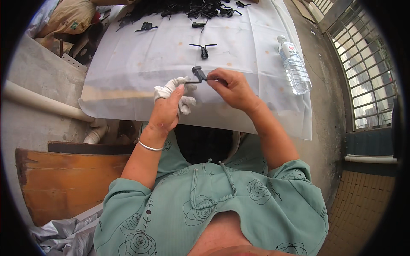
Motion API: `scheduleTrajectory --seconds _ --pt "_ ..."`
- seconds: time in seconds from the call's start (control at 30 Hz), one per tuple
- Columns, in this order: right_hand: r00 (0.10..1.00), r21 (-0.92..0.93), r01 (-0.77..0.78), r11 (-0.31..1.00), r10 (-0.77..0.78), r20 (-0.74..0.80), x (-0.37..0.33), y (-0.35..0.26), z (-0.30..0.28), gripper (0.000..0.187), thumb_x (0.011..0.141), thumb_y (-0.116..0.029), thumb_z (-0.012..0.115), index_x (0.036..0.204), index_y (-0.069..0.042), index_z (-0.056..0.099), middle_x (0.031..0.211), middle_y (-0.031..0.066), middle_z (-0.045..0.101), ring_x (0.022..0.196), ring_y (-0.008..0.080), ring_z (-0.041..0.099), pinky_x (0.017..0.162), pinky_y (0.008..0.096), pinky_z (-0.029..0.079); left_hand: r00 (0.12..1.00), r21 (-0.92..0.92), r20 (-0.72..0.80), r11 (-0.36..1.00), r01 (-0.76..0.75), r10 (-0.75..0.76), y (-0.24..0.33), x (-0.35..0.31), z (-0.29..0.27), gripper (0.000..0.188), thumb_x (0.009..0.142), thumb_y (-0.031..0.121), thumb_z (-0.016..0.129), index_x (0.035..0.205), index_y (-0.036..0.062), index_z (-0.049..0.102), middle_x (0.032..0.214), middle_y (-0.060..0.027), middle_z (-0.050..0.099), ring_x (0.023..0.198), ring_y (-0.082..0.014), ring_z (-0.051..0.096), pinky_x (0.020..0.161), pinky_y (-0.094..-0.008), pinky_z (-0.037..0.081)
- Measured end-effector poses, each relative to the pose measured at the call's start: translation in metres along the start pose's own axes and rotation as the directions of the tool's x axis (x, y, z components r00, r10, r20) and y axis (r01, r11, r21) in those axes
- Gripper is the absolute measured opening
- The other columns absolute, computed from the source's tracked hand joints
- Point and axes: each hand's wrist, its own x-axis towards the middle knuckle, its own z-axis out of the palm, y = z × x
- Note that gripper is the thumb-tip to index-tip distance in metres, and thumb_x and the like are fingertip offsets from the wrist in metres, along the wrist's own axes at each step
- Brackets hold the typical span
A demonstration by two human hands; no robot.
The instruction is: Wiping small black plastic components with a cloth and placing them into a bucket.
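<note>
Between my hands, above the near part of the table, is a small black clip-like part [197, 72] with thin bent rods. My right hand [228, 87] is closed, pinching the rod end on its side between thumb and fingers. My left hand [170, 102] is closed on a crumpled white cloth [187, 103], its thumb lying along the cloth close to the part's other rod. Whether the left fingers also grip that rod, I cannot tell. A similar black part [204, 51] with two spread rods lies just beyond my hands.
A white sheet [141, 55] covers the table. Several like parts form a dark heap [200, 9] at the far edge, with single ones [146, 26] nearer. A clear water bottle [294, 68] lies at the right edge. Left of the table runs a pale pipe [47, 102] above a wooden board [72, 179].
</note>
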Motion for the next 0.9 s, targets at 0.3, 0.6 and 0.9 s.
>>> scheduleTrajectory --seconds 0.3,0.6,0.9 --pt "0.914 -0.163 0.368 0.915 -0.389 -0.119 -0.023 -0.054 0.021 0.014 0.076 -0.005 0.067 0.087 -0.002 0.059 0.068 0.0073 0.055 0.048 0.0151 0.049 0.046 0.0272 0.040 0.941 0.234 0.004 0.915 -0.329 0.337 -0.001 -0.012 0.027 0.024 0.090 0.011 0.053 0.112 0.0039 0.049 0.085 -0.0025 0.059 0.057 -0.0050 0.048 0.047 -0.0176 0.040" --pt "0.985 0.206 -0.077 0.976 0.107 -0.139 -0.010 -0.044 0.022 0.015 0.081 -0.012 0.065 0.076 -0.001 0.055 0.061 -0.0024 0.051 0.058 0.0026 0.042 0.051 0.0206 0.037 0.972 0.277 0.132 0.935 -0.223 0.193 0.017 -0.034 0.034 0.028 0.088 0.006 0.052 0.115 -0.0006 0.045 0.089 -0.0041 0.057 0.063 -0.0063 0.051 0.053 -0.0194 0.045" --pt "0.994 -0.063 0.098 0.993 -0.095 0.045 -0.015 -0.042 0.022 0.025 0.091 -0.018 0.049 0.077 0.002 0.056 0.063 0.0082 0.054 0.058 0.0127 0.047 0.057 0.0283 0.042 0.953 0.453 0.031 0.846 -0.282 0.301 0.010 -0.032 0.036 0.031 0.084 -0.001 0.052 0.115 -0.0038 0.047 0.094 -0.0073 0.057 0.075 -0.0094 0.055 0.060 -0.0233 0.049"
